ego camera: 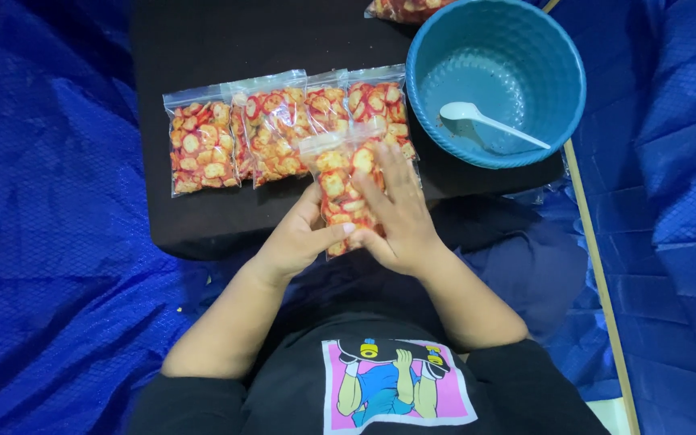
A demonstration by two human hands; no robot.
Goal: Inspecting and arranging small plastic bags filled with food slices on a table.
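Snack bag upright, long axis away

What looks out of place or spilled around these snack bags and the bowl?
Nothing is spilled. The blue bowl is nearly empty, holding only a white spoon. Both the left hand and right hand hold one snack bag.

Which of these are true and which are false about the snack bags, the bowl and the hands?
1. Both hands hold one snack bag. True: left hand, right hand.
2. The blue bowl is full of snacks. False: only a white spoon lies in it.
3. More filled bags lie in a row on the black table. True.
4. The spoon is red. False: it is white.
5. The blue sheet lies around the table. True.
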